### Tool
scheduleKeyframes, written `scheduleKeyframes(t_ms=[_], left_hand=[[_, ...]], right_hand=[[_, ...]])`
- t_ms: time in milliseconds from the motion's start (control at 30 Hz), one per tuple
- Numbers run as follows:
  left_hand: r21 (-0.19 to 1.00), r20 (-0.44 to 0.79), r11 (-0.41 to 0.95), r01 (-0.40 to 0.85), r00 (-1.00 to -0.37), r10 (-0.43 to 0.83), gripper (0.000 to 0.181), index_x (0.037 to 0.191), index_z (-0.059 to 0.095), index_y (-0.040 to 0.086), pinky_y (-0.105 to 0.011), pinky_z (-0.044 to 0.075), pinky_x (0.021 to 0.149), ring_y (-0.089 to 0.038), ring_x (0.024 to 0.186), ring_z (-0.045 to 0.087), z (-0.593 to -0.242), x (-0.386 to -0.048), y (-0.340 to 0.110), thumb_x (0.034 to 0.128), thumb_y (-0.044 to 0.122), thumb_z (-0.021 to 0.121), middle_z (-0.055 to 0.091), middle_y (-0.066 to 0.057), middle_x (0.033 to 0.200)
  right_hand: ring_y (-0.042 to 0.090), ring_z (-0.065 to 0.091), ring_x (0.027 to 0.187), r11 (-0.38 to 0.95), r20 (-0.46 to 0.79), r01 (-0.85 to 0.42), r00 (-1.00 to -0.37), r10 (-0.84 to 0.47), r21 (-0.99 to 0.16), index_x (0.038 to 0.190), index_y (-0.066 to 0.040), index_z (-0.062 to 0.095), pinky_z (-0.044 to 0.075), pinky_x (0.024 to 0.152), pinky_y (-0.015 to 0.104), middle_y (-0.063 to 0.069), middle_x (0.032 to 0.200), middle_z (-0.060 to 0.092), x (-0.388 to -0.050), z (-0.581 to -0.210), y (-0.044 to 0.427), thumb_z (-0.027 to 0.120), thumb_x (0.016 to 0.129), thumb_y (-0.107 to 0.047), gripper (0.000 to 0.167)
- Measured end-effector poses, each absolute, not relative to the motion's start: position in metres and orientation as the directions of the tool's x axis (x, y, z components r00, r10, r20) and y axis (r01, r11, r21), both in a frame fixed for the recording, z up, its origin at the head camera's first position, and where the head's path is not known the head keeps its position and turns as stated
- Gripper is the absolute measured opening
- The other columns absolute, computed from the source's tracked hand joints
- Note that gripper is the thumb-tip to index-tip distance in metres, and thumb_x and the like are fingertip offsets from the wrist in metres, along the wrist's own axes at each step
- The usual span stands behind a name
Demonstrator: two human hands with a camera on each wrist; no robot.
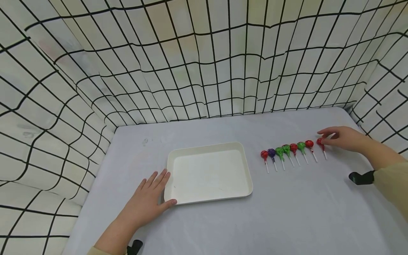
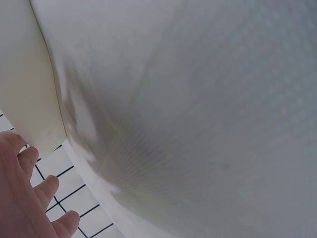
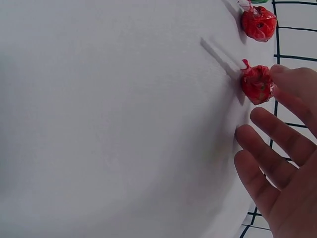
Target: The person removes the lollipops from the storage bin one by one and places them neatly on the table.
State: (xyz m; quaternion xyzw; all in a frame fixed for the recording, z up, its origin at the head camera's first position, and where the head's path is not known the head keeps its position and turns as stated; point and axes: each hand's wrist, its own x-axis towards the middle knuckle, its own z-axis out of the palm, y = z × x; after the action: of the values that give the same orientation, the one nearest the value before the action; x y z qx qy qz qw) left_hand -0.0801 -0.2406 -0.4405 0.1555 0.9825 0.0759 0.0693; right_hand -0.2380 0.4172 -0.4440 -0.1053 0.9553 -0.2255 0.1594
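A row of wrapped lollipops [image 1: 286, 150] lies on the white cloth at the right, red, green and purple with white sticks. Slightly apart at the row's right end is a red lollipop [image 3: 257, 84]. My right hand [image 1: 347, 139] reaches over this one; its thumb touches the wrapped head, while the other fingers are spread loosely. Left of the row lies a white rectangular tray [image 1: 208, 173] with nothing in it. My left hand [image 1: 148, 202] rests at the tray's left edge, fingers straight and the thumb by the near corner. The left wrist view shows the fingers [image 2: 47, 191] beside the tray.
White panels with a black wire grid [image 1: 204, 71] enclose the back and both sides of the table [image 1: 271, 219]. A black wrist-worn device [image 1: 361, 178] sits at the right sleeve, and another [image 1: 135, 247] at the left wrist.
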Motion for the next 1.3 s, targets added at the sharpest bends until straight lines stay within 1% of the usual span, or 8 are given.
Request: scheduleKeyframes(t_ms=[100,233,367,467,633,800,1100,1300], left_hand=[[0.174,-0.114,0.94,0.294,-0.942,0.316,0.097,0.158,0.026,0.012,-0.061,0.017,0.117,-0.034,0.149,0.019,-0.4402,-0.0794,-0.2404,0.0877,0.074,0.051,0.022,-0.004,0.164],[0.167,-0.116,0.941,0.294,-0.942,0.315,0.097,0.158,0.025,0.012,-0.061,0.017,0.117,-0.035,0.149,0.019,-0.4405,-0.0799,-0.2403,0.0878,0.073,0.052,0.021,-0.004,0.164],[0.149,-0.122,0.946,0.289,-0.944,0.308,0.099,0.158,0.025,0.012,-0.061,0.017,0.117,-0.035,0.15,0.019,-0.4412,-0.0829,-0.241,0.0865,0.077,0.048,0.021,-0.003,0.164],[0.142,-0.127,0.947,0.287,-0.944,0.305,0.1,0.158,0.024,0.013,-0.061,0.017,0.117,-0.034,0.15,0.018,-0.4417,-0.0843,-0.2413,0.0859,0.078,0.047,0.02,-0.003,0.165],[0.148,-0.13,0.947,0.286,-0.943,0.305,0.099,0.158,0.024,0.013,-0.062,0.017,0.117,-0.034,0.15,0.018,-0.4426,-0.084,-0.2411,0.0864,0.074,0.053,0.02,-0.003,0.165],[0.151,-0.132,0.946,0.287,-0.942,0.307,0.099,0.158,0.024,0.013,-0.062,0.017,0.117,-0.034,0.15,0.018,-0.4435,-0.084,-0.2399,0.0865,0.074,0.053,0.02,-0.003,0.165],[0.149,-0.127,0.945,0.291,-0.942,0.31,0.098,0.158,0.024,0.013,-0.061,0.017,0.117,-0.034,0.15,0.018,-0.4423,-0.0844,-0.2391,0.0868,0.074,0.052,0.02,-0.002,0.165],[0.162,-0.125,0.943,0.29,-0.942,0.312,0.098,0.158,0.025,0.013,-0.061,0.017,0.117,-0.034,0.149,0.019,-0.4409,-0.0836,-0.2382,0.0869,0.073,0.054,0.021,-0.003,0.164]], right_hand=[[0.036,0.056,0.105,0.88,-0.261,-0.111,-0.931,-0.254,-0.462,0.133,0.001,0.058,0.054,0.077,0.041,0.022,0.119,0.062,-0.2365,-0.444,0.4168,0.066,0.095,-0.035,0.053],[0.039,0.054,0.106,0.888,-0.275,-0.078,-0.936,-0.222,-0.453,0.131,0.0,0.061,0.053,0.08,0.047,0.027,0.123,0.06,-0.235,-0.4449,0.4164,0.066,0.095,-0.039,0.053],[0.042,0.053,0.109,0.889,-0.281,-0.061,-0.937,-0.208,-0.454,0.13,-0.001,0.062,0.052,0.083,0.052,0.029,0.127,0.058,-0.2345,-0.4461,0.4169,0.065,0.096,-0.041,0.054],[0.04,0.054,0.109,0.886,-0.272,-0.067,-0.939,-0.212,-0.459,0.13,-0.002,0.063,0.052,0.082,0.051,0.029,0.127,0.058,-0.2347,-0.4476,0.4167,0.065,0.096,-0.041,0.053],[0.034,0.056,0.102,0.886,-0.268,-0.072,-0.939,-0.214,-0.457,0.13,-0.002,0.063,0.052,0.077,0.041,0.028,0.126,0.059,-0.2357,-0.4524,0.4155,0.065,0.096,-0.041,0.052],[0.031,0.056,0.096,0.89,-0.264,-0.074,-0.941,-0.212,-0.451,0.13,-0.003,0.064,0.049,0.071,0.034,0.026,0.122,0.061,-0.235,-0.4523,0.4143,0.065,0.095,-0.042,0.052],[0.029,0.055,0.094,0.884,-0.26,-0.075,-0.941,-0.216,-0.462,0.13,-0.003,0.064,0.047,0.067,0.032,0.023,0.117,0.063,-0.2325,-0.4509,0.4124,0.066,0.095,-0.041,0.052],[0.03,0.056,0.097,0.871,-0.245,-0.099,-0.939,-0.242,-0.482,0.134,-0.003,0.061,0.048,0.07,0.033,0.025,0.125,0.06,-0.2312,-0.4506,0.4116,0.065,0.096,-0.037,0.051]])
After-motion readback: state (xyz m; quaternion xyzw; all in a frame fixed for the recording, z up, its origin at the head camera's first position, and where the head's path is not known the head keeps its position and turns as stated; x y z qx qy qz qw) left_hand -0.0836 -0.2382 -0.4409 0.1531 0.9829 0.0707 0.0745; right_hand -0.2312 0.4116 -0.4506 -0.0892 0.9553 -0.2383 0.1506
